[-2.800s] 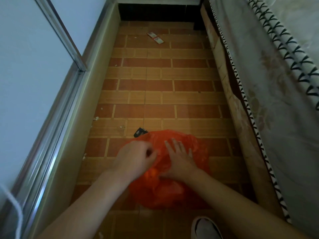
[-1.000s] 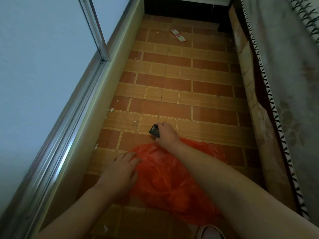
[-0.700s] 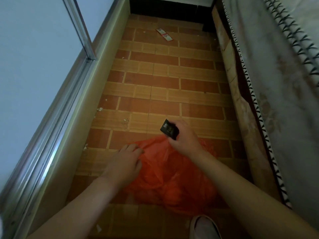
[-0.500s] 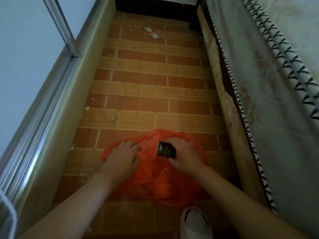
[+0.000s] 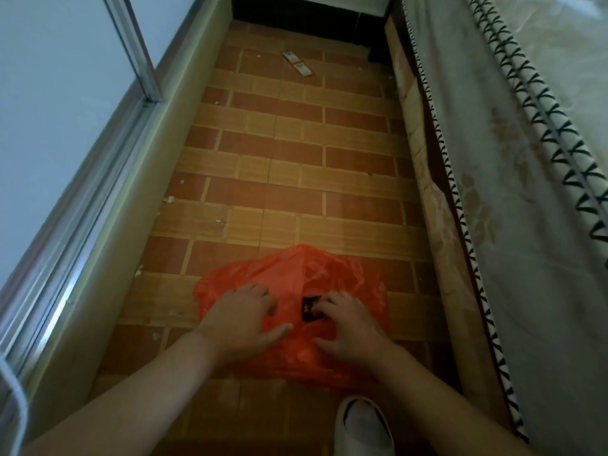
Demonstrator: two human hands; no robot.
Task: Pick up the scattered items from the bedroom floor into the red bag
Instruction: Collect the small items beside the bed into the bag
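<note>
My right hand (image 5: pixel 348 324) pinches a small black packet (image 5: pixel 311 309) over the red bag (image 5: pixel 296 278), my left hand (image 5: pixel 243 314) rests flat on it, and a red-and-white wrapper (image 5: pixel 297 62) well beyond the bag remains.

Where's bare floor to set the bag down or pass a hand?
Bare tiles run from the bag up to the wrapper, between the wall ledge and the bed; only crumbs near the ledge. It is crowded near the person: the left hand rests on the bag, the right hand holds a black packet, and a slipper sits below.
</note>
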